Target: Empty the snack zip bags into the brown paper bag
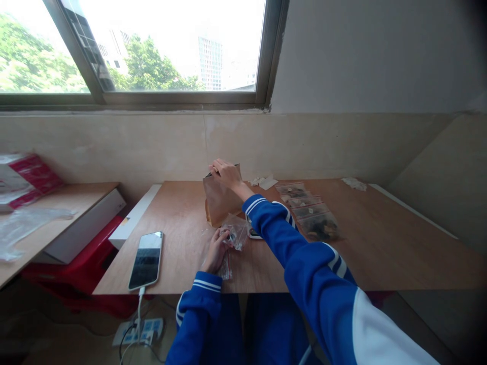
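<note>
A brown paper bag stands upright near the middle of the wooden table. My right hand reaches forward and grips the bag's top edge, fingers closed on it. My left hand rests closer to me on the table and pinches a small clear plastic bag with something dark inside. Another bit of clear plastic lies just under that hand. Both arms are in blue sleeves with white stripes.
A phone on a charging cable lies at the table's near left edge. Several clear zip bags with small items lie in a row to the right. Crumpled paper sits by the wall. A power strip lies on the floor.
</note>
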{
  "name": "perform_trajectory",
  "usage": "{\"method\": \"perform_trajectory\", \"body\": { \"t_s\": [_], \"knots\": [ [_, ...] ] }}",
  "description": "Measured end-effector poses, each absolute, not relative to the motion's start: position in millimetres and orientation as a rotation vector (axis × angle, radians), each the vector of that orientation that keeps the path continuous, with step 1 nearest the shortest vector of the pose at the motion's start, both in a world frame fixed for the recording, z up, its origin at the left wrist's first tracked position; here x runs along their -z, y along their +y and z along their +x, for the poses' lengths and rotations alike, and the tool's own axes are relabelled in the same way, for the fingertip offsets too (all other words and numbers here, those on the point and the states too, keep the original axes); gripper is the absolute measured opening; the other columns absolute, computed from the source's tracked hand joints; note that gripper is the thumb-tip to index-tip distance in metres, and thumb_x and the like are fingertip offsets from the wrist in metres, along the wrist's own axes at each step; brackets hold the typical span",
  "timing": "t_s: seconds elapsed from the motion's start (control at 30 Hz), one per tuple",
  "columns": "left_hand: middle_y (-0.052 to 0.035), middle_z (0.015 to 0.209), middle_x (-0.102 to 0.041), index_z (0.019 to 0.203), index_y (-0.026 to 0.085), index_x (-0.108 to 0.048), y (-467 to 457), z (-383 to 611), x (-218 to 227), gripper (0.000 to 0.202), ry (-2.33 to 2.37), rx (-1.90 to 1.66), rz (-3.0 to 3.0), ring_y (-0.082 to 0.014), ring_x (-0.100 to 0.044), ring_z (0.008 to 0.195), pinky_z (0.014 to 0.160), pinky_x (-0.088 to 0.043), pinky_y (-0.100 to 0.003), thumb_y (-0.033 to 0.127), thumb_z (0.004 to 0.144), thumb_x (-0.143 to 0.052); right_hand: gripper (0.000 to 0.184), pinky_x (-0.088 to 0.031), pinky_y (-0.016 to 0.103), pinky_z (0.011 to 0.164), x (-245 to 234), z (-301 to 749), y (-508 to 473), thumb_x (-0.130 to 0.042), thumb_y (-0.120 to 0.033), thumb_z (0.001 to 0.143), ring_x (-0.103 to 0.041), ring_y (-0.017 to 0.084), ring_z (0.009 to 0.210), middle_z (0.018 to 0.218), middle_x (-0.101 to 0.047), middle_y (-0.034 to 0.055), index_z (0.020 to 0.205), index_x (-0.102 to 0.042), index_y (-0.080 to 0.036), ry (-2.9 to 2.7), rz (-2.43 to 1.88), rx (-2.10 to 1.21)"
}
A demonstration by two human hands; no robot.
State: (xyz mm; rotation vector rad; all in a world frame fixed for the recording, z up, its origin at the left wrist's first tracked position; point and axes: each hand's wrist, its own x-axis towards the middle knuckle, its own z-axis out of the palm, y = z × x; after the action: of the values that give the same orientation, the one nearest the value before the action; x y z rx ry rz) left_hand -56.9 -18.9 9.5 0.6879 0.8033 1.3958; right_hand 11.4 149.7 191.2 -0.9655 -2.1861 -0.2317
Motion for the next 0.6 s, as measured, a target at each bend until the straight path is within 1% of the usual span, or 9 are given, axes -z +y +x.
{"method": "perform_trajectory", "body": {
  "t_s": [0.13, 0.23, 0.37, 0.47, 0.6],
  "knots": [
    [-0.0015, 0.089, -0.059, 0.091, 0.018, -0.064, -19.3, -56.9, -10.2, 0.023, 0.791, -1.392, 0.670, -0.0121, -0.058, 0.070, 0.060, -0.050, -0.026, 0.030, 0.075, -0.075, 0.027, -0.035, 0.027, 0.066, -190.4, 7.6, 146.4, -0.034, -0.038, 0.103, -0.062, 0.021, 0.086, 0.098, -0.067, 0.0112, 0.104, -0.052, -0.018, -2.028, -1.053, 0.077],
    [-0.0019, 0.089, -0.059, 0.091, 0.018, -0.064, -18.9, -57.0, -9.4, 0.024, 0.784, -1.392, 0.668, -0.0124, -0.058, 0.070, 0.061, -0.051, -0.026, 0.031, 0.075, -0.075, 0.026, -0.033, 0.026, 0.061, -191.3, 7.0, 143.5, -0.032, -0.034, 0.103, -0.062, 0.020, 0.085, 0.097, -0.068, 0.0114, 0.101, -0.052, -0.018, -2.019, -1.084, 0.100],
    [-0.0027, 0.090, -0.059, 0.091, 0.017, -0.064, -17.8, -57.5, -7.4, 0.024, 0.781, -1.399, 0.679, -0.0129, -0.058, 0.073, 0.062, -0.051, -0.025, 0.032, 0.075, -0.074, 0.025, -0.030, 0.026, 0.058, -194.3, 9.3, 141.1, -0.036, -0.036, 0.102, -0.062, 0.019, 0.083, 0.097, -0.068, 0.0098, 0.098, -0.054, -0.019, -2.086, -1.119, 0.202],
    [-0.0034, 0.091, -0.058, 0.091, 0.018, -0.064, -17.9, -57.8, -7.8, 0.024, 0.777, -1.405, 0.670, -0.0131, -0.058, 0.074, 0.061, -0.051, -0.025, 0.032, 0.074, -0.075, 0.026, -0.029, 0.027, 0.058, -195.1, 10.4, 140.6, -0.037, -0.037, 0.102, -0.063, 0.020, 0.082, 0.098, -0.069, 0.0091, 0.099, -0.055, -0.019, -2.114, -1.136, 0.245],
    [-0.0037, 0.091, -0.059, 0.089, 0.018, -0.065, -18.9, -57.9, -9.9, 0.023, 0.777, -1.398, 0.675, -0.0135, -0.058, 0.074, 0.061, -0.050, -0.026, 0.032, 0.074, -0.076, 0.032, -0.029, 0.027, 0.060, -195.0, 10.1, 140.1, -0.032, -0.038, 0.104, -0.063, 0.020, 0.085, 0.101, -0.069, 0.0099, 0.101, -0.057, -0.018, -2.141, -1.161, 0.295]
  ]
}}
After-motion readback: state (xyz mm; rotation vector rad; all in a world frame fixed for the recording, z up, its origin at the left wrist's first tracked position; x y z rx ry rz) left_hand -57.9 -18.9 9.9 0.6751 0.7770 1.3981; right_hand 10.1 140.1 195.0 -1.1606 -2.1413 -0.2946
